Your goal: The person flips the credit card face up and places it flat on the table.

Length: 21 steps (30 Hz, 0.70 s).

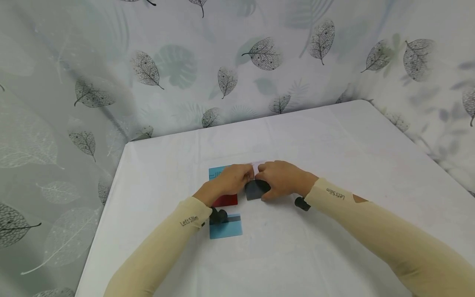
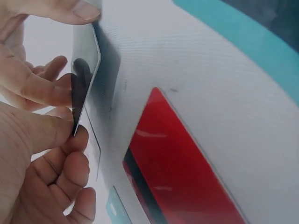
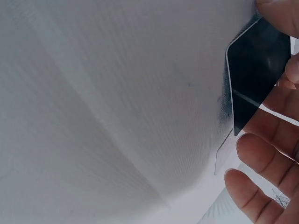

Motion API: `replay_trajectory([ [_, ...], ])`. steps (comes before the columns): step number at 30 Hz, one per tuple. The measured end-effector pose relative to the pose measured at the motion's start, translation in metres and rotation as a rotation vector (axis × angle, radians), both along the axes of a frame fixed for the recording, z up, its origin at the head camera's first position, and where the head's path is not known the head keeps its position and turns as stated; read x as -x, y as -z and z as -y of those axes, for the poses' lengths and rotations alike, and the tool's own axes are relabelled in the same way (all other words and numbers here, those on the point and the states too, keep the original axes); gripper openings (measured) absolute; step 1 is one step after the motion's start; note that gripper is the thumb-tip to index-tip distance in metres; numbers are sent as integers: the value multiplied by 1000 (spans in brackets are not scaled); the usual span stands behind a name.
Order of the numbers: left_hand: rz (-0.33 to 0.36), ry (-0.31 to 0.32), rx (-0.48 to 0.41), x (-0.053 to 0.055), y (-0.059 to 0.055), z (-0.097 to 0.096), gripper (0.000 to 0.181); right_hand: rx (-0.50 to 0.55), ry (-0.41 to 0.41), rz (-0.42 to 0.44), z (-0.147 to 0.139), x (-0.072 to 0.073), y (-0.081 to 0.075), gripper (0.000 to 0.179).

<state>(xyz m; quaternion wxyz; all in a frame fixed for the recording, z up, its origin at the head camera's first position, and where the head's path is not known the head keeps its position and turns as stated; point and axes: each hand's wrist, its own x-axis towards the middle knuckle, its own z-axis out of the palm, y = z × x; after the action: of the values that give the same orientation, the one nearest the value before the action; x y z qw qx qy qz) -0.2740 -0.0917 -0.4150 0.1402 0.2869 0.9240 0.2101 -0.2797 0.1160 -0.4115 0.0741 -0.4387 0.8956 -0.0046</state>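
A dark card [image 1: 255, 190] stands tilted up off the table between both hands, a glossy black face [image 3: 257, 70] towards the right wrist camera. My left hand [image 1: 237, 178] pinches its far corner between thumb and forefinger, the other fingers curled. My right hand [image 1: 283, 178] grips the same card, thumb on its near edge and fingers towards the far end. Beyond it a pale card [image 1: 258, 166] lies partly hidden by the hands. Under my left wrist lie a red card [image 2: 173, 158] with a black stripe and a blue card [image 1: 216, 171], partly covered.
Nearer to me lies a light blue card [image 1: 226, 231] with a dark stripe, partly behind the left wrist's black camera [image 1: 218, 216]. Another black camera [image 1: 302, 203] sits at the right wrist. A white cloth covers the table [image 1: 297, 255]; leaf-patterned curtains [image 1: 222, 62] surround its far sides.
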Motion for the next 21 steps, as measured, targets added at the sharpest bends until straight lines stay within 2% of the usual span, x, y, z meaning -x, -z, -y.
replay_trajectory([
  [7,59,-37,-66,2,0,1,8,-3,-43,-71,2,-2,-1,52],
  [12,90,-51,-106,1,-1,5,10,11,-20,-31,4,-3,-3,49],
  [14,122,-68,-154,0,-2,8,19,27,11,6,3,-2,-3,50],
  [18,201,-81,-247,-2,-3,13,50,98,51,71,0,2,-3,45],
  [21,225,-53,-247,-4,-2,15,72,178,57,111,-3,4,-3,39],
])
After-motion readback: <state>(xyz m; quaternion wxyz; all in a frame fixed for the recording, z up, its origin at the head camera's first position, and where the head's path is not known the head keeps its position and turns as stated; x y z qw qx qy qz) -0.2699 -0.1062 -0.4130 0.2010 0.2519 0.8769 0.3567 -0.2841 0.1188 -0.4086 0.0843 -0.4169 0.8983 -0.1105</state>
